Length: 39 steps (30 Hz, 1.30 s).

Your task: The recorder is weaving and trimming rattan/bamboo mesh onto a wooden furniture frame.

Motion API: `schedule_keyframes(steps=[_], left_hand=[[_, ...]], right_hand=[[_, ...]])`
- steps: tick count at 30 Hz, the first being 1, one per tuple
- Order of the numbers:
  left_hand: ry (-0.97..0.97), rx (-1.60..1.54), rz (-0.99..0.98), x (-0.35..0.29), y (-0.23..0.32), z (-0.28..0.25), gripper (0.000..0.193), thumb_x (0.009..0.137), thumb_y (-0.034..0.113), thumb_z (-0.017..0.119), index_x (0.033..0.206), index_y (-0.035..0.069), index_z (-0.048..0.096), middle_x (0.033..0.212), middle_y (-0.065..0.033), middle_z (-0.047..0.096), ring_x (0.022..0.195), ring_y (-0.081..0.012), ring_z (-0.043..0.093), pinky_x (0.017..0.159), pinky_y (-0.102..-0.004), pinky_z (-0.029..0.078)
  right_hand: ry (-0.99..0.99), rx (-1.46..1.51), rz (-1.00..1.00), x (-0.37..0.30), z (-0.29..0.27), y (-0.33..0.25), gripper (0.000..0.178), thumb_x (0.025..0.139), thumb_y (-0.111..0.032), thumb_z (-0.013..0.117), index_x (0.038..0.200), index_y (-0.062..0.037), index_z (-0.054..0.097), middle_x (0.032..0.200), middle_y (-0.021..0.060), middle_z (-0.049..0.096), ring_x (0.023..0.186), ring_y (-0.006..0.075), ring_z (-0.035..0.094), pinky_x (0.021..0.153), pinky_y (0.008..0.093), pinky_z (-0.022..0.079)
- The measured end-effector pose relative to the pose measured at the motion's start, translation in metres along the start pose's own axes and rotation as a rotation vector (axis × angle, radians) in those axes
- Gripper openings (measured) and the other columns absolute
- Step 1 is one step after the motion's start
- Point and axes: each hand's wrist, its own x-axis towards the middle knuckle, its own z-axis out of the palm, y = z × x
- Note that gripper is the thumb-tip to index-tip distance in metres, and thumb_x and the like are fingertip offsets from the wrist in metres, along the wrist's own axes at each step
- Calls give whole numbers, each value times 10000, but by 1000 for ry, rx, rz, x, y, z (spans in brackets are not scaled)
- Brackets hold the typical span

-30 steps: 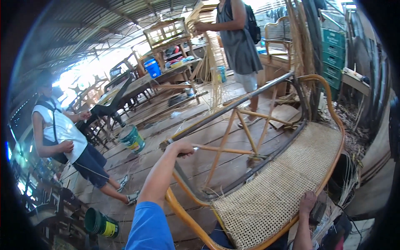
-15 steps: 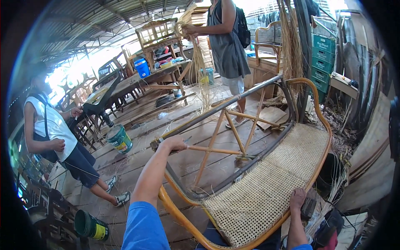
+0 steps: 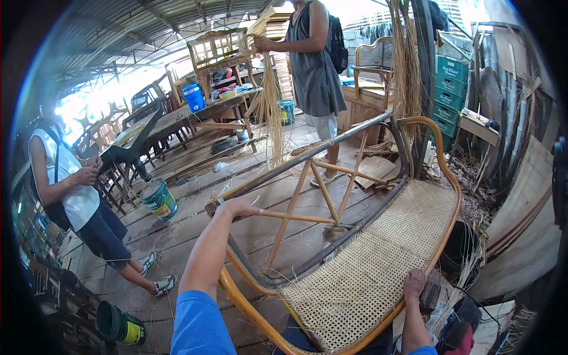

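Observation:
A rattan bench lies tipped over in front of me, with its curved orange-brown frame around a woven cane panel. Crossed braces join its grey-brown bars. My left hand is closed around the frame near the far left corner, and a thin pointed sliver shows by its fingers. I cannot tell whether that sliver is held. Along the near right rim, my right hand is closed on the frame at the panel's edge, its fingertips partly hidden.
At left stands a person in a white top; another person behind the bench holds long fibre strands. Green buckets stand on the plank floor. Stacked green crates and leaning boards are at right.
The whole view has shifted slightly. The person at left has brought both hands together in front of the chest. My hands keep their places on the bench.

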Motion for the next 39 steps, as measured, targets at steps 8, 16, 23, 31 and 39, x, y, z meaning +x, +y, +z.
schedule_keyframes(steps=[8,16,23,31,39], left_hand=[[-87,-99,-188,13,-12,8,397,763,409,665,668,40,557,550,-28,471,423,-138,425,396,-306,340],[-70,-116,-208,19,-21,9,347,791,348,657,730,16,576,549,-26,488,418,-134,440,389,-300,364],[-74,-139,-173,19,-16,11,338,809,312,644,668,14,567,558,-31,513,408,-128,458,373,-290,360],[-94,-20,-148,25,-28,10,395,774,419,641,786,24,647,622,-29,579,503,-142,533,466,-314,435],[-136,-76,-184,28,-25,12,322,844,368,600,804,49,577,637,-13,512,488,-120,463,415,-290,361]], right_hand=[[11,21,-18,-1,4,5,35,707,-60,582,732,-47,563,795,105,560,899,292,522,914,404,398],[27,40,5,1,7,7,64,712,-48,602,773,-40,584,818,118,585,906,302,531,892,407,407],[64,5,-17,-4,9,12,81,722,-67,612,802,-52,605,825,96,592,926,290,529,871,400,400],[5,-43,-15,-1,7,7,77,717,-103,609,793,-89,615,853,69,598,973,260,522,904,374,382],[26,-24,9,0,4,1,23,724,-71,585,742,-67,572,796,103,580,913,292,537,914,392,395]])
